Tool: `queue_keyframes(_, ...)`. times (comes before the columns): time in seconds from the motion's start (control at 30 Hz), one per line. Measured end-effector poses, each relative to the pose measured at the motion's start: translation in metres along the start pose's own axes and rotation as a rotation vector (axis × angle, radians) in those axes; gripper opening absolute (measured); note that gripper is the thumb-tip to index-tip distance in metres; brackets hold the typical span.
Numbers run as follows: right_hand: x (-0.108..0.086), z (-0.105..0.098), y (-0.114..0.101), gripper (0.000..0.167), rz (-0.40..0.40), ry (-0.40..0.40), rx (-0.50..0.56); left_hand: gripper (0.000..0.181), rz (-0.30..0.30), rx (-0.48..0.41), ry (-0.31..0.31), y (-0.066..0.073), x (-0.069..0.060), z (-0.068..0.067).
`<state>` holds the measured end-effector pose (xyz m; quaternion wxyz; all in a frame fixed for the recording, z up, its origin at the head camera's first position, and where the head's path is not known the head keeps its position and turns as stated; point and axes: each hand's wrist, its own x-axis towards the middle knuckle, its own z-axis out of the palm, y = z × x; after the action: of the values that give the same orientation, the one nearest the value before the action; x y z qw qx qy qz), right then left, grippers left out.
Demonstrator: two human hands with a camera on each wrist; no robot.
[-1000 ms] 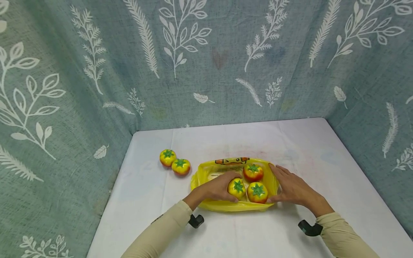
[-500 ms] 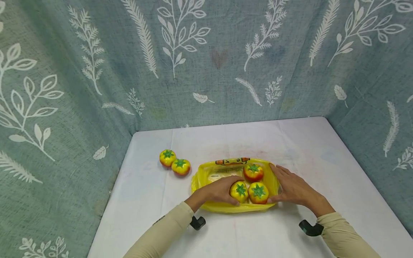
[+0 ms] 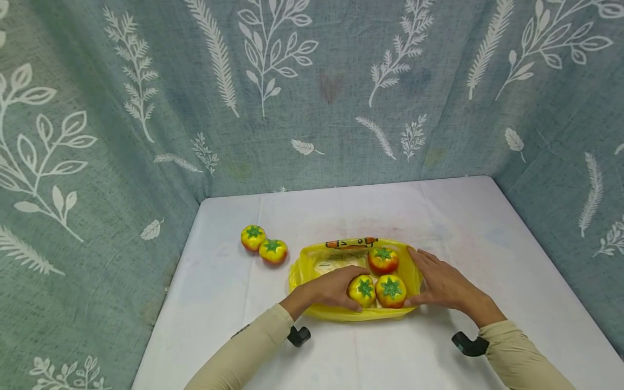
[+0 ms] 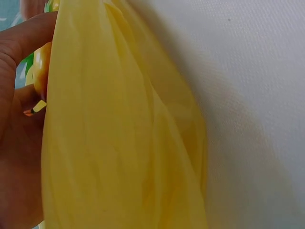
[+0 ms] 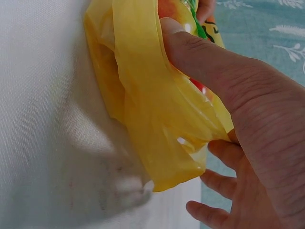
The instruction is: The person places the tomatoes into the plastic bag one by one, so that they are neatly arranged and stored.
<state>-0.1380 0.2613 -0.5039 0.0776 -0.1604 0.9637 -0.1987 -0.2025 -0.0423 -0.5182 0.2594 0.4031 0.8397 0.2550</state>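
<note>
A yellow plastic bag [image 3: 312,264] lies spread open on the table with three red-and-yellow tomato-like fruits in it. My left hand [image 3: 331,288] curls its thumb and fingers round the front left fruit [image 3: 362,291], which stands beside the front right fruit [image 3: 391,291]. Behind them sits the third fruit [image 3: 383,261]. My right hand [image 3: 446,284] is at the bag's right end; in the right wrist view its thumb [image 5: 200,52] lies over the bag's rim, and its other fingers are outside the yellow plastic [image 5: 157,119]. In the left wrist view the bag's side [image 4: 109,124] hides much of the fruit.
Two more such fruits, one [image 3: 253,238] and another [image 3: 273,252], sit close together on the white table [image 3: 219,303], left of and behind the bag. A green-grey leaf-patterned cloth [image 3: 312,108] hangs behind the table and along both sides.
My left hand and its fruit have shifted slightly to the right and toward the front, close against the front right fruit, which has moved slightly too. The right hand has stayed nearly still.
</note>
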Motion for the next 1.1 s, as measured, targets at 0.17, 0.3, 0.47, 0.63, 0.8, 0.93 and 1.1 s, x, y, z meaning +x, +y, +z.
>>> queue_keyframes(0.17, 0.000, -0.001, -0.001, 0.132, -0.005, 0.000, 0.002, 0.089, -0.002, 0.005, 0.000, 0.001, -0.002, -0.001)
queue_keyframes(0.3, 0.000, -0.001, -0.001, 0.131, -0.007, 0.005, -0.001, 0.092, -0.003, 0.009, 0.006, 0.002, -0.003, -0.003)
queue_keyframes(0.47, 0.000, -0.002, -0.002, 0.131, -0.001, 0.006, 0.002, 0.092, -0.005, 0.013, 0.012, 0.002, -0.004, -0.005)
queue_keyframes(0.63, 0.000, -0.002, -0.003, 0.130, 0.003, 0.005, 0.008, 0.090, 0.008, 0.003, 0.039, 0.004, -0.006, -0.008)
queue_keyframes(0.8, 0.000, -0.002, -0.003, 0.130, 0.006, 0.005, 0.009, 0.082, -0.011, -0.029, 0.078, 0.006, -0.009, -0.012)
queue_keyframes(0.93, 0.000, -0.002, -0.003, 0.130, 0.002, 0.010, 0.004, 0.072, -0.024, -0.043, 0.123, 0.007, -0.009, -0.013)
queue_keyframes(1.1, -0.001, -0.002, -0.002, 0.130, 0.004, 0.011, 0.002, 0.059, 0.001, -0.063, 0.201, 0.007, -0.009, -0.014)
